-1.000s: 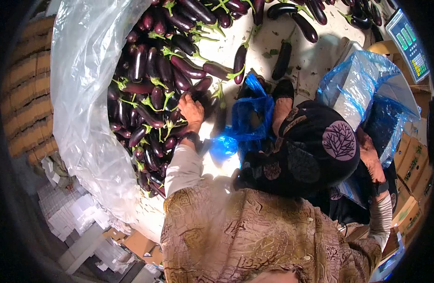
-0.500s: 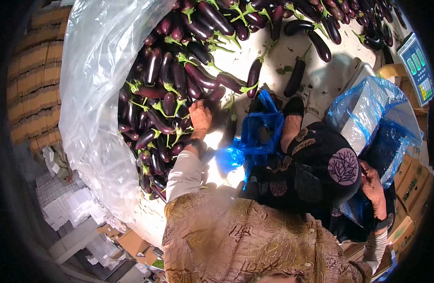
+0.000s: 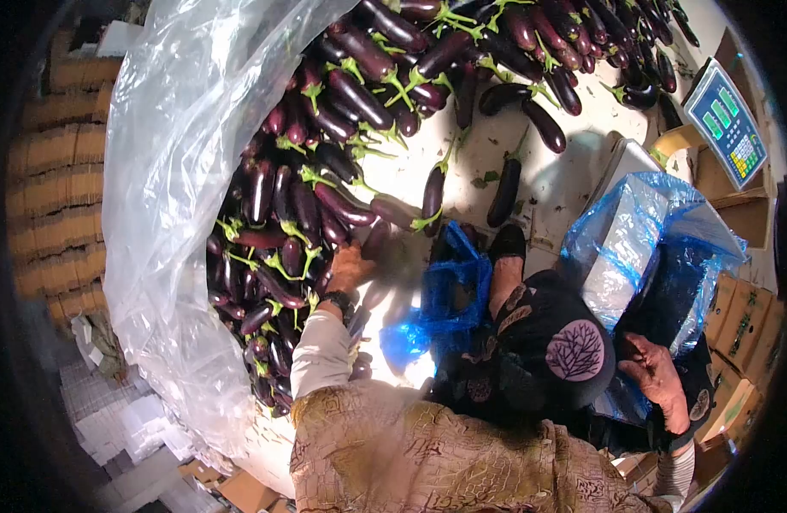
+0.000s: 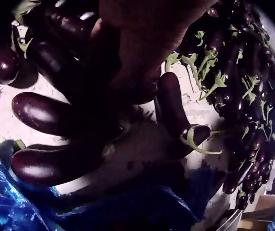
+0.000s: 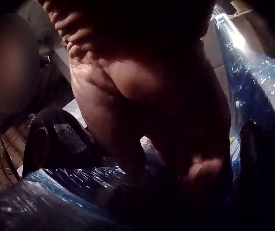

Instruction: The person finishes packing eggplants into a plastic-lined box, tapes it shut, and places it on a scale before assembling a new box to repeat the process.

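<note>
Many dark purple eggplants (image 3: 256, 192) with green stems lie heaped on a white surface (image 3: 564, 162). My left hand (image 3: 349, 272) reaches down at the heap's inner edge, beside a blurred eggplant (image 3: 376, 242). In the left wrist view that hand (image 4: 140, 48) is over shadowed eggplants (image 4: 39, 113); its fingertips are hidden, so a hold cannot be made out. My right hand (image 3: 657, 376) is at the near edge of a blue plastic liner (image 3: 633, 205), thumb and fingers apart. In the right wrist view this hand (image 5: 147, 106) hangs over crinkled blue film (image 5: 84, 178).
Another person in black patterned cloth (image 3: 530, 350) is between my arms, beside a blue bag (image 3: 453, 295). A scale display (image 3: 725, 124) stands at the right. Clear plastic sheeting (image 3: 175, 214) borders the heap; stacked cardboard (image 3: 64, 179) stands left, boxes (image 3: 739, 329) at the right.
The head view has shifted, showing the heap lower. My right hand has turned, its thumb and fingers spreading apart. My left hand stays at the same part of the heap's edge.
</note>
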`<action>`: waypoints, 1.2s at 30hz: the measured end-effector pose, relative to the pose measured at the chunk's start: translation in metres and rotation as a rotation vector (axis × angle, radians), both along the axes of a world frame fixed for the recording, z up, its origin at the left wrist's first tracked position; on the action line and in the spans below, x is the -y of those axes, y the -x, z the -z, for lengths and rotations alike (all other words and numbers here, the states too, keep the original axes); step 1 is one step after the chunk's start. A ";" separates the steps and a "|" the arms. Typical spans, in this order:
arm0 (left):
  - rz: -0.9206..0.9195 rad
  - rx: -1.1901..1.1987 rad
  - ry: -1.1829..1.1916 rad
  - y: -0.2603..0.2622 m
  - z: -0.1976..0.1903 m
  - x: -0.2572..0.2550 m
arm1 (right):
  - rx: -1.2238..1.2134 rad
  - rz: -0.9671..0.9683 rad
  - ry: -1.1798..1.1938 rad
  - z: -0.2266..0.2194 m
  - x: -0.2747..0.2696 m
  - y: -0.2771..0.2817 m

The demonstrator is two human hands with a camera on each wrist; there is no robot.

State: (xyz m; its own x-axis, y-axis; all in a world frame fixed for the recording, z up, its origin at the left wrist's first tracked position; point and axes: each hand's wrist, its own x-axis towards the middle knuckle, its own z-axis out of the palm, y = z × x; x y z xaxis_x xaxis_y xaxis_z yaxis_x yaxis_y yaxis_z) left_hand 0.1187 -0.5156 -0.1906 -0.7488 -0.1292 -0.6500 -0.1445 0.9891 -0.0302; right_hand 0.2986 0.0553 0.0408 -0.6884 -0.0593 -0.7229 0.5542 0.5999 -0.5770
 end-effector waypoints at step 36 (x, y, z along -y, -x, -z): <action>-0.028 -0.626 -0.270 -0.140 0.068 -0.175 | -0.004 -0.121 0.105 0.056 -0.008 0.014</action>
State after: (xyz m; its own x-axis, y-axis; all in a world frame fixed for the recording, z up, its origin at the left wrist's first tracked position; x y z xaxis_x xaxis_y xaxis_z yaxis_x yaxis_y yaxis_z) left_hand 0.2588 -0.3403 -0.2581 -0.9930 -0.0486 -0.1076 -0.0804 0.9458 0.3147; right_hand 0.2849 0.0638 -0.0151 -0.6745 -0.2165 -0.7058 0.4795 0.5985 -0.6418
